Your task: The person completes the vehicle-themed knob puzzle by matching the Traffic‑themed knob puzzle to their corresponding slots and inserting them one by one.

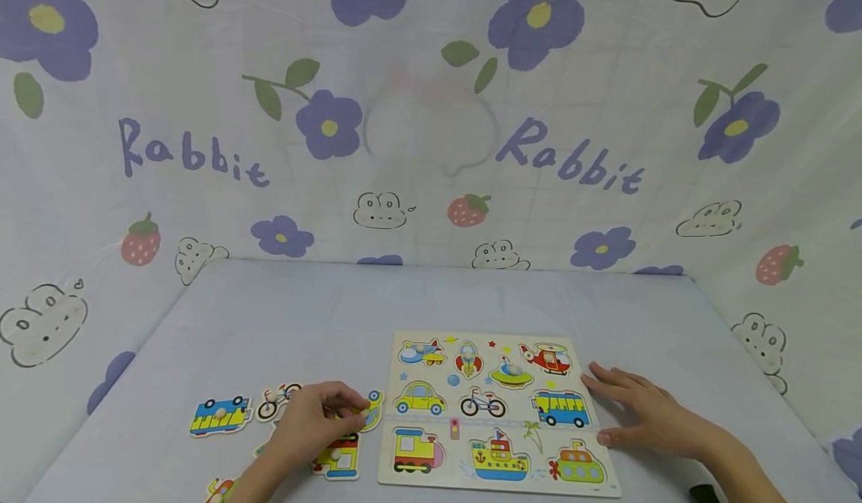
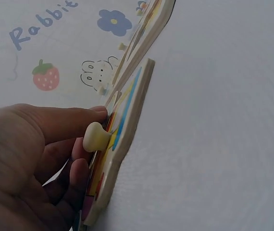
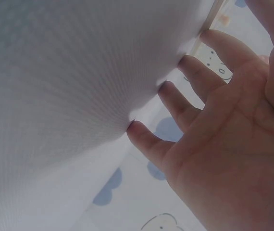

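My left hand [image 1: 313, 421] pinches the knob of a yellow car puzzle piece [image 1: 374, 412], which lies left of the puzzle board [image 1: 501, 427]; the fingers cover part of it. Just below that hand is a train piece [image 1: 346, 458], its pale knob [image 2: 96, 137] close to the thumb in the left wrist view. On the board's right side my right hand [image 1: 649, 413] rests with fingers spread, thumb and fingertips at the board's edge. In the right wrist view, the fingertips of this right hand [image 3: 223, 130] touch the white tabletop.
Left of the left hand lie an upside-down bus piece [image 1: 221, 415] and a bicycle piece [image 1: 271, 404]. A red-and-yellow piece [image 1: 221, 491] is partly hidden by the forearm. Knobbed plane [image 1: 422, 352] and helicopter [image 1: 548, 359] pieces sit in the board's top row. A dark object [image 1: 703, 494] is at lower right.
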Motion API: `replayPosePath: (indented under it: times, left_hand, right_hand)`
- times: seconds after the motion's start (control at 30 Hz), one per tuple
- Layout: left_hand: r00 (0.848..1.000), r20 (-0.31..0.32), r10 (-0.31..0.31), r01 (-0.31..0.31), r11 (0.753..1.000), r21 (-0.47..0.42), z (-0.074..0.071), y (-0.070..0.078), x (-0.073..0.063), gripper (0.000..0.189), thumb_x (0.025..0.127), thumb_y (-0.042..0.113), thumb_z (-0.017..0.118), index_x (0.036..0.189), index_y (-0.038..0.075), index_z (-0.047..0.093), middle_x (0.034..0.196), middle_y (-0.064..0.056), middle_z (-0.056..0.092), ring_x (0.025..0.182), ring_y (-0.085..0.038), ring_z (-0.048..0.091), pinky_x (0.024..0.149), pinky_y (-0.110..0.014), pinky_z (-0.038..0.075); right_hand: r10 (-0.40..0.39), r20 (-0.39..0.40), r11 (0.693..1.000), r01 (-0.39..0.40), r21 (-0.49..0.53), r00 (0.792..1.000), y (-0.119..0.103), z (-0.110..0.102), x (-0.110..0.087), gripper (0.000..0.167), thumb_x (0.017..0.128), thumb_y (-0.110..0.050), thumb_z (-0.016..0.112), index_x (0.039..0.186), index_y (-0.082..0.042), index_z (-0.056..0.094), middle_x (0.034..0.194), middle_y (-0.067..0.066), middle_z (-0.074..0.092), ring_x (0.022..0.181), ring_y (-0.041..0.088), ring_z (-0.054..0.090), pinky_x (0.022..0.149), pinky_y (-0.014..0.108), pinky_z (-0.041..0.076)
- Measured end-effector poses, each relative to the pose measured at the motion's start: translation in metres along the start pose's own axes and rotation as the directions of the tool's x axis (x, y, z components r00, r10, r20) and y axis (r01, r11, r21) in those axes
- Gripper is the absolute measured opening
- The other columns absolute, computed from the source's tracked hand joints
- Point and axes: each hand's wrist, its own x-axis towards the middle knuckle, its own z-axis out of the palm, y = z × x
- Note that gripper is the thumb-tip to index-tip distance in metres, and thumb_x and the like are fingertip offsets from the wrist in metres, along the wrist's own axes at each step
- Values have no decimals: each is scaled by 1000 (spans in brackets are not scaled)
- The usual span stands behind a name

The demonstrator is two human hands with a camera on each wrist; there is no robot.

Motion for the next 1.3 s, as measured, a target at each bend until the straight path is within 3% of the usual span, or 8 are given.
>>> replayPosePath:
  times: [0.6, 0.83, 1.3]
  left_hand:
    - [1000, -21, -11, 11, 1000, 15, 1, 1, 1, 12, 80, 15, 83, 85, 19, 74, 76, 9, 67, 70, -15, 60, 63, -27, 49]
    - [998, -68, -1, 7, 996, 91, 0, 4, -1, 14, 79, 17, 84, 83, 24, 73, 73, 11, 63, 66, -14, 55, 59, -26, 44]
    - [986, -168, 10, 4, 997, 83, 1, 7, -2, 16, 77, 18, 86, 83, 25, 72, 71, 9, 60, 64, -14, 51, 58, -26, 40]
  right_hand:
    - [0, 7, 1000, 0, 9, 1000, -1, -2, -1, 92, 70, -62, 77, 147, -21, 48, 157, 8, 31, 141, 48, 16, 97, 77, 17]
    - [7, 7, 1000, -7, -1, 1000, 1, 0, 0, 93, 69, -63, 77, 148, -23, 47, 157, 7, 31, 141, 48, 16, 96, 77, 17]
    - [-7, 2, 1000, 7, -9, 1000, 2, 0, 0, 94, 69, -63, 77, 148, -21, 48, 157, 8, 31, 140, 48, 18, 96, 77, 18]
